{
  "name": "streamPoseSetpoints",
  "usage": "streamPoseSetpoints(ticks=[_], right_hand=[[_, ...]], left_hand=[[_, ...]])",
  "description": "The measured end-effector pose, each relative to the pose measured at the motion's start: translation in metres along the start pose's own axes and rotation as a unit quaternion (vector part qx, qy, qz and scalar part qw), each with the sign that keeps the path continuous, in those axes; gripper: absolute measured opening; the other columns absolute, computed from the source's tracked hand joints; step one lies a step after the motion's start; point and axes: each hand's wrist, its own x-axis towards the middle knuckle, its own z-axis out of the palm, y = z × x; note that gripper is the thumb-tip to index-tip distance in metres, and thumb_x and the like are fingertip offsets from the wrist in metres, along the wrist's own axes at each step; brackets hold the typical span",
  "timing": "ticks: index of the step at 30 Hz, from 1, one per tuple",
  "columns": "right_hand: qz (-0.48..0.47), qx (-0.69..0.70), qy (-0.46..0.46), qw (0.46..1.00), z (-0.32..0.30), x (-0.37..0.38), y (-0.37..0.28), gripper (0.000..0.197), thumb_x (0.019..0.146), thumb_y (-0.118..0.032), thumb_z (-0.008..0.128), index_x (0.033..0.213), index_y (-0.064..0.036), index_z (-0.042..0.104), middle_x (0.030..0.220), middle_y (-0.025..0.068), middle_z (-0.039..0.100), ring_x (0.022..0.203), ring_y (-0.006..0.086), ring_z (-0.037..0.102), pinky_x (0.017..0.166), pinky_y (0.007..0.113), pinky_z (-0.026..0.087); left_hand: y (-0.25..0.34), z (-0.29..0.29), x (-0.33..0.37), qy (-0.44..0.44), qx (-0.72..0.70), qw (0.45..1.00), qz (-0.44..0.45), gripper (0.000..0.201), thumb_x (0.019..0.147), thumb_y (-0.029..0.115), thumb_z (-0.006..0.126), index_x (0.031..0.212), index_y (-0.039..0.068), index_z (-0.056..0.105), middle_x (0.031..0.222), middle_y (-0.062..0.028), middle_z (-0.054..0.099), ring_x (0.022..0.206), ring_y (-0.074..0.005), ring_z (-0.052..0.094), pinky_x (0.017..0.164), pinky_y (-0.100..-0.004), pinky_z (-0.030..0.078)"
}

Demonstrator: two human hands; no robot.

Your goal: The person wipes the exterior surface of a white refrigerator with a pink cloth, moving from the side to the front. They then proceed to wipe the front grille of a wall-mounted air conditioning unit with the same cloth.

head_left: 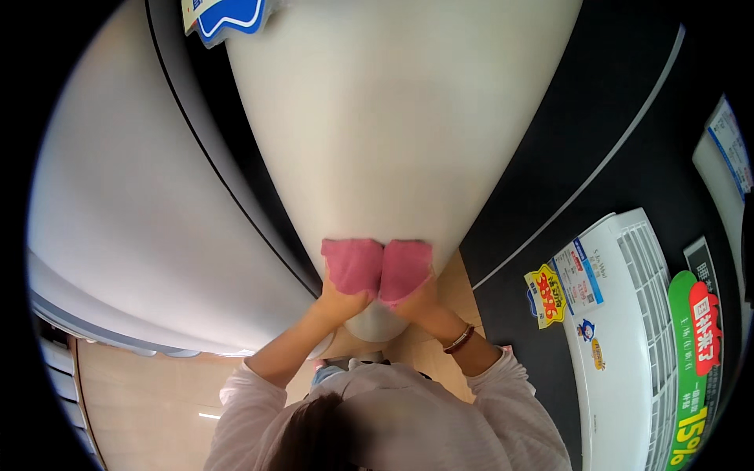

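A tall white rounded appliance cabinet (385,118), seemingly a floor-standing air conditioner, rises in front of me. Against its lower part lie two pink cloth pieces side by side, with a narrow dark gap between them; whether they are one folded cloth or two I cannot tell. My left hand (342,303) holds the left pink cloth (351,263) against the white surface. Beside it, my right hand (418,300) holds the right pink cloth (407,267) the same way. Most fingers of both hands are hidden by the cloth.
Close on the left stands another large pale rounded cabinet (133,180). A blue-edged tag (232,17) hangs at the top. To the right, a black panel (550,188) carries a white wall air conditioner (620,345) with a yellow price tag (547,296). Wooden-looking floor (149,392) shows below.
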Motion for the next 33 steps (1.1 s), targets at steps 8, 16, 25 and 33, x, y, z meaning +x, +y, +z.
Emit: streamPoseSetpoints(ticks=[8, 16, 25, 33], right_hand=[[-0.006, 0.012, 0.212, 0.977, -0.084, 0.112, -0.017, 0.037, 0.065, -0.032, 0.069, 0.094, -0.0092, 0.061, 0.102, 0.0108, 0.057, 0.100, 0.0335, 0.050, 0.096, 0.053, 0.022], [-0.012, 0.004, 0.245, 0.969, -0.103, 0.144, -0.014, 0.046, 0.061, -0.033, 0.071, 0.098, -0.0084, 0.058, 0.102, 0.0107, 0.056, 0.099, 0.0357, 0.047, 0.096, 0.055, 0.018], [0.009, -0.002, 0.053, 0.999, -0.067, 0.080, -0.018, 0.053, 0.066, -0.032, 0.066, 0.114, -0.0142, 0.052, 0.123, 0.0102, 0.046, 0.114, 0.0317, 0.040, 0.099, 0.049, 0.018], [0.023, 0.170, 0.250, 0.953, -0.084, 0.101, 0.000, 0.051, 0.071, -0.016, 0.063, 0.118, -0.0074, 0.046, 0.121, 0.0147, 0.044, 0.116, 0.0325, 0.036, 0.099, 0.045, 0.019]], left_hand=[[0.030, -0.064, 0.119, 0.139, 0.087, 0.984, 0.065, 0.036, 0.062, 0.017, 0.063, 0.096, 0.008, 0.058, 0.110, -0.0133, 0.050, 0.101, -0.0367, 0.045, 0.087, -0.0578, 0.026], [0.038, -0.089, 0.158, 0.168, 0.086, 0.981, 0.047, 0.033, 0.064, 0.017, 0.062, 0.095, 0.008, 0.058, 0.107, -0.0141, 0.051, 0.099, -0.0376, 0.045, 0.086, -0.0568, 0.029], [0.028, -0.049, 0.084, 0.050, 0.139, 0.989, 0.028, 0.040, 0.068, 0.018, 0.058, 0.105, 0.004, 0.054, 0.110, -0.0158, 0.050, 0.100, -0.0378, 0.045, 0.083, -0.0526, 0.033], [0.057, -0.088, 0.154, 0.044, 0.214, 0.965, 0.144, 0.048, 0.074, 0.025, 0.054, 0.118, 0.006, 0.045, 0.120, -0.0110, 0.045, 0.112, -0.0282, 0.042, 0.098, -0.0441, 0.028]])
